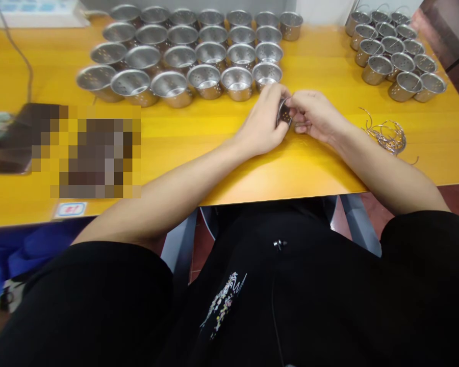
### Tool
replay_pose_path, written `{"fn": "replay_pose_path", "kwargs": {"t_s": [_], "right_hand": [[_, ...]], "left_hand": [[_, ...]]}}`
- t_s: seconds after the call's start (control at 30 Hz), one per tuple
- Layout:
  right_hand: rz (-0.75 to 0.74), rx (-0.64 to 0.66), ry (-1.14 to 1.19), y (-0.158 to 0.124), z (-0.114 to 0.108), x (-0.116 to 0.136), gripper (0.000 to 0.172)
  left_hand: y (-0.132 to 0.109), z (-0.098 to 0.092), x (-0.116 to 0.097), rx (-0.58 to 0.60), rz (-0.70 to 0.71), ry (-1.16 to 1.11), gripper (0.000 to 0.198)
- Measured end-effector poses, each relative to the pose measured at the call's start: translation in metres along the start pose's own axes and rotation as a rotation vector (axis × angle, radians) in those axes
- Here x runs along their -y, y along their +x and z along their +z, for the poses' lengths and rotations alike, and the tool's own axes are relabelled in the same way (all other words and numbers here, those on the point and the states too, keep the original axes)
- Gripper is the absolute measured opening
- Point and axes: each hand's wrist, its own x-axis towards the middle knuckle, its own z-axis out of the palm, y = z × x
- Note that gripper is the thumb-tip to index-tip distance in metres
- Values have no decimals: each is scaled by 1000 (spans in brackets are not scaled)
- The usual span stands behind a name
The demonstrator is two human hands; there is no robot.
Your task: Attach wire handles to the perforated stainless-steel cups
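My left hand (263, 120) is wrapped around a small perforated metal cup (284, 114), which is tipped on its side above the yellow table. Most of the cup's body is hidden by the fingers. At the cup's rim my right hand (312, 114) has its thumb and forefinger pinched together, the other fingers curled. What that pinch holds is too small and too covered to make out. To the right, a loose tangle of thin bent wires (390, 138) lies beside my right forearm.
Rows of similar perforated cups (239, 84) stand upright along the back of the table (252, 176). At the back right is a group of cups with wire handles (405, 86). A dark flat object (19, 148) and a blurred-out patch lie at the left.
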Motion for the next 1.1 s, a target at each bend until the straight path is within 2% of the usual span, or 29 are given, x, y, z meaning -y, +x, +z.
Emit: {"fn": "replay_pose_path", "kwargs": {"t_s": [0.17, 0.33, 0.5, 0.7, 1.1], "right_hand": [[-2, 19, -25, -1, -1, 1, 65], [8, 9, -46, -2, -1, 2, 69], [-28, 6, -16, -4, 1, 0, 63], [-5, 20, -48, -6, 1, 3, 65], [-18, 54, -41, -10, -2, 6, 57]], "left_hand": [[0, 1, 3, 16, 1, 6, 44], [-2, 3, 8, -27, 61, 12, 41], [-3, 3, 6, -25, 46, 9, 41], [-4, 1, 2, -17, 27, 13, 41], [-5, -1, -5, 9, 1, 37, 39]]}}
